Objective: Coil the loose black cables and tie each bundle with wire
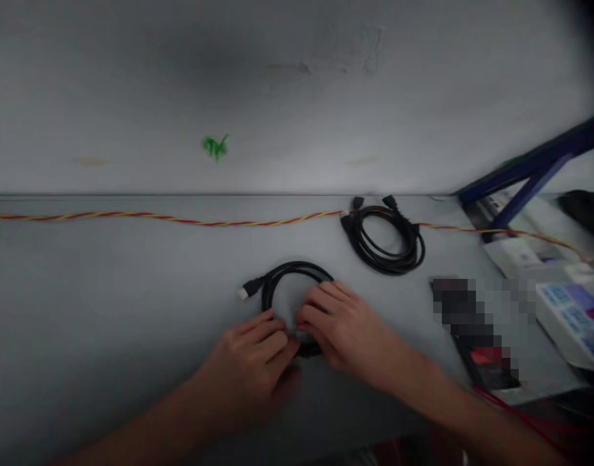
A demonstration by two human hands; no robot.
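Note:
A black cable [297,265] lies coiled in a loop on the grey table [131,291], its pale-tipped plug [251,288] pointing out to the left. My left hand [258,356] is closed on the lower left of this coil, fingers bent inward. Closed on the coil's right side is my right hand [342,327]. The fingertips of both hands nearly meet inside the lower part of the loop, where a small pale thing between them is too blurred to make out. Part of the coil is hidden under the fingers.
A second coiled black cable [388,265] lies further back on the right. A twisted red and yellow wire [180,219] runs along the wall. To the right are a partly pixelated dark device [471,323], a white and blue box [573,317] and a blue metal bracket [534,168].

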